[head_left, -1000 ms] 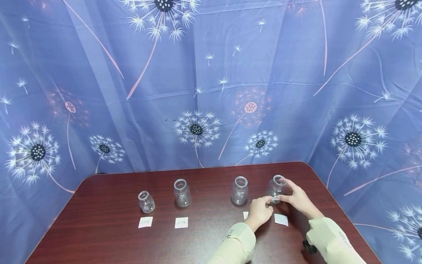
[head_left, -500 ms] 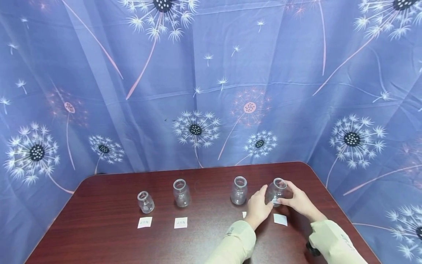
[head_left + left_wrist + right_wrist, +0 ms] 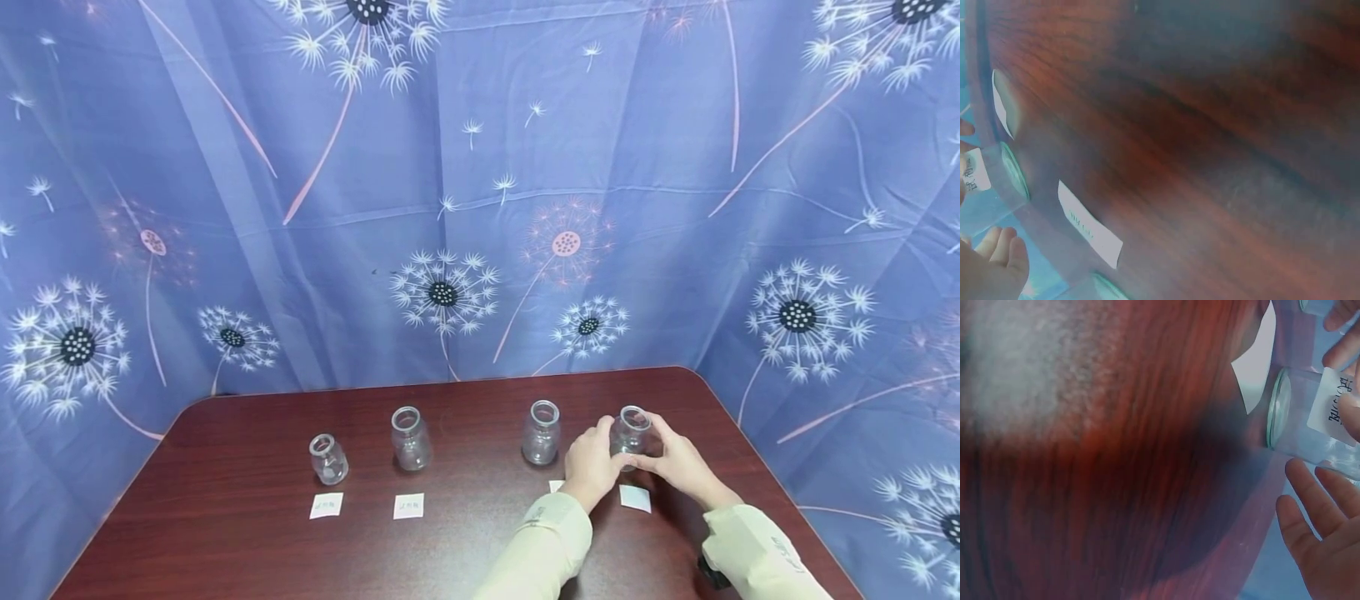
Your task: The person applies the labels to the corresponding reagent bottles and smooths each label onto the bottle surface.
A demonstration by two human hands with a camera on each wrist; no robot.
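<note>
Both hands are around a clear glass jar [image 3: 628, 435] at the right end of the row on the table. My left hand [image 3: 591, 465] holds its left side, and my right hand [image 3: 681, 467] grips the right side. The thumbs meet low on the jar's front. A white label [image 3: 1327, 414] with handwriting lies on the glass, seen sideways in the right wrist view, with a thumb over part of it. The label [image 3: 975, 172] also shows at the left edge of the left wrist view. Fingers behind the jar are partly hidden.
Three more glass jars stand further left: one [image 3: 542, 433] beside my left hand, another [image 3: 411, 440], and a smaller one [image 3: 328, 460]. White paper slips [image 3: 408, 506] lie before the jars; one slip [image 3: 635, 498] is below the held jar. A blue curtain [image 3: 480, 208] hangs behind the table.
My left hand was pinching at the label on the jar's front. Its fingers then spread and moved round the jar's left side, while the right hand keeps its grip.
</note>
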